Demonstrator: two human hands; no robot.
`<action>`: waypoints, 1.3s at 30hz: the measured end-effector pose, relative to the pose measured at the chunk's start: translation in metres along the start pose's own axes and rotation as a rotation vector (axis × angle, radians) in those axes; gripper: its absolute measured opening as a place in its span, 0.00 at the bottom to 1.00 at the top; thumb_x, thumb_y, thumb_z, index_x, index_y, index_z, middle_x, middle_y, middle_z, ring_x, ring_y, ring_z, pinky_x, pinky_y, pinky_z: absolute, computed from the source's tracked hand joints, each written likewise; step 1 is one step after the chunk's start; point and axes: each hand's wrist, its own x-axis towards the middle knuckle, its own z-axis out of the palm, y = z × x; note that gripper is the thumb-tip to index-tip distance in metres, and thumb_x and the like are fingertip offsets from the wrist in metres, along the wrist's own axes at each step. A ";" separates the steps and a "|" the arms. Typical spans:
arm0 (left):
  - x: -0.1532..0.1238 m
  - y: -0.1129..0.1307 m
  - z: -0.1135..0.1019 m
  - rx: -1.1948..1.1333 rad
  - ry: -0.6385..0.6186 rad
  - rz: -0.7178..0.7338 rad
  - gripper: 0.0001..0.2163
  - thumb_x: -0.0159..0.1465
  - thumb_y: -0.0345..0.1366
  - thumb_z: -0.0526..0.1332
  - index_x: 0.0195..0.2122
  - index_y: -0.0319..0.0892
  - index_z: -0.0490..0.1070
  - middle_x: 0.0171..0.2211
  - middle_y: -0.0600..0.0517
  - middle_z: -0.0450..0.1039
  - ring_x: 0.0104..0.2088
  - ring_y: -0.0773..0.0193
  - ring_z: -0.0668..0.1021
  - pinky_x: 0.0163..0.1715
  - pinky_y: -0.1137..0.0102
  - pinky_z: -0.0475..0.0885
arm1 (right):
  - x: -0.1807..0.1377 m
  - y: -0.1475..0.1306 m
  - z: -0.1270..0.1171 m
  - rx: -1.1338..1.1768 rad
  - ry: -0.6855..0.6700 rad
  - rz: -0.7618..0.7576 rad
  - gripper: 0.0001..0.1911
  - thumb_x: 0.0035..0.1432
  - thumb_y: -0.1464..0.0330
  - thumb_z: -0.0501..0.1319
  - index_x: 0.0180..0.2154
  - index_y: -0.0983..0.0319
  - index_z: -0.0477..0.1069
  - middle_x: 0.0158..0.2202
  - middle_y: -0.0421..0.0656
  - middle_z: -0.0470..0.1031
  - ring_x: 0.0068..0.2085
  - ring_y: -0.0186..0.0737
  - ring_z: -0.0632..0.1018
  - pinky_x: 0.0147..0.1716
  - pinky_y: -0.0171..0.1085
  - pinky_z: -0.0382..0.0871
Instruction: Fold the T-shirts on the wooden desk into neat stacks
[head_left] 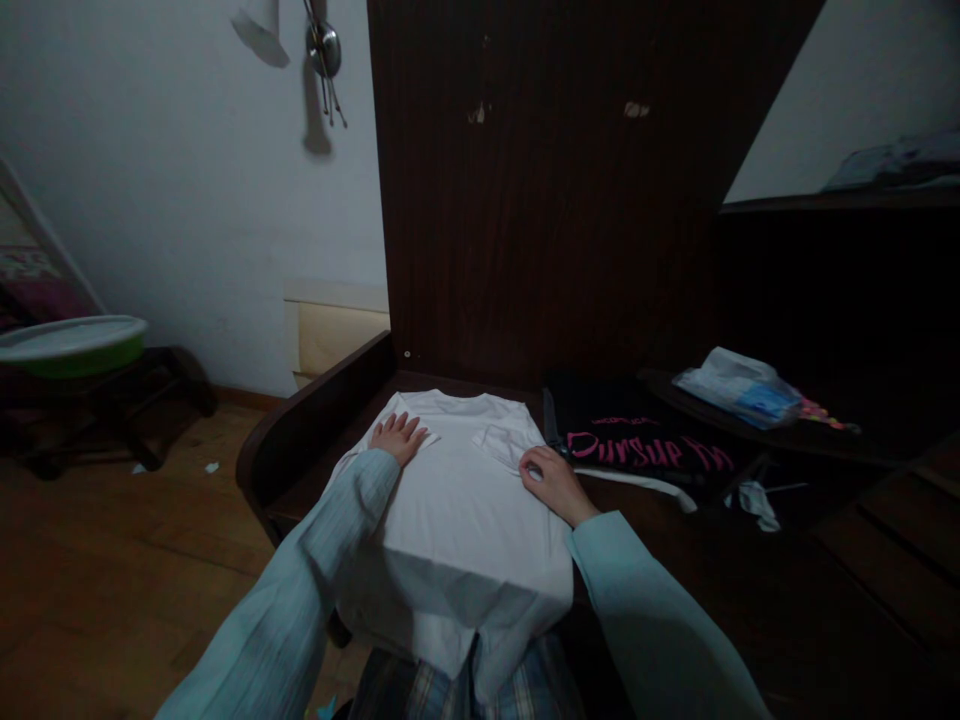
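A white T-shirt [465,490] is spread over a dark wooden surface, its neckline at the far end and its hem hanging over the near edge towards my lap. Both sleeves are folded inward over the body. My left hand [399,438] lies flat with fingers apart on the shirt's left shoulder, by the folded left sleeve. On the other side, my right hand [553,482] has thumb and fingers curled together at the edge of the right sleeve, pinching the cloth.
Right of the shirt lies a black cloth with pink lettering [645,450], and beyond it a clear plastic pack [742,385]. A dark raised armrest [315,410] borders the left. A green basin [75,345] rests on a stool at far left.
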 end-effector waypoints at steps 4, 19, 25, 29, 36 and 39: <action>0.001 0.000 0.000 -0.006 -0.014 -0.010 0.24 0.62 0.50 0.41 0.58 0.52 0.51 0.62 0.54 0.47 0.61 0.56 0.49 0.57 0.55 0.44 | 0.002 -0.004 -0.003 0.012 0.073 0.012 0.06 0.47 0.77 0.53 0.24 0.61 0.64 0.26 0.41 0.68 0.31 0.37 0.69 0.33 0.36 0.63; -0.001 0.002 -0.003 0.013 -0.038 0.002 0.26 0.62 0.51 0.39 0.60 0.48 0.49 0.63 0.51 0.43 0.61 0.54 0.47 0.57 0.55 0.43 | -0.004 -0.002 0.007 0.150 -0.134 0.125 0.08 0.54 0.68 0.54 0.34 0.61 0.70 0.42 0.46 0.72 0.45 0.39 0.71 0.47 0.41 0.62; -0.004 0.004 -0.004 0.036 -0.025 0.007 0.24 0.62 0.44 0.42 0.59 0.47 0.50 0.62 0.50 0.45 0.61 0.55 0.48 0.57 0.56 0.45 | 0.006 -0.009 0.002 0.011 -0.254 0.191 0.05 0.51 0.69 0.56 0.31 0.62 0.69 0.39 0.46 0.73 0.43 0.41 0.72 0.43 0.40 0.64; -0.005 0.005 -0.004 0.053 -0.012 0.005 0.23 0.62 0.43 0.43 0.59 0.47 0.50 0.62 0.50 0.46 0.61 0.55 0.49 0.56 0.55 0.46 | 0.037 -0.026 -0.005 -0.157 -0.364 0.216 0.05 0.51 0.69 0.56 0.28 0.62 0.70 0.32 0.47 0.74 0.38 0.43 0.73 0.38 0.40 0.65; -0.001 0.001 0.001 0.050 0.060 0.028 0.22 0.62 0.37 0.44 0.57 0.44 0.54 0.60 0.49 0.50 0.60 0.54 0.52 0.56 0.56 0.49 | 0.078 -0.084 0.047 -0.020 -0.362 -0.085 0.24 0.55 0.63 0.55 0.52 0.67 0.62 0.55 0.52 0.61 0.56 0.45 0.61 0.54 0.43 0.53; 0.002 -0.002 0.004 0.034 0.142 0.065 0.20 0.61 0.34 0.45 0.54 0.43 0.59 0.57 0.49 0.58 0.58 0.58 0.57 0.56 0.63 0.52 | 0.072 -0.094 0.076 0.024 -0.474 -0.094 0.32 0.55 0.57 0.53 0.57 0.67 0.54 0.60 0.53 0.52 0.60 0.48 0.54 0.56 0.48 0.48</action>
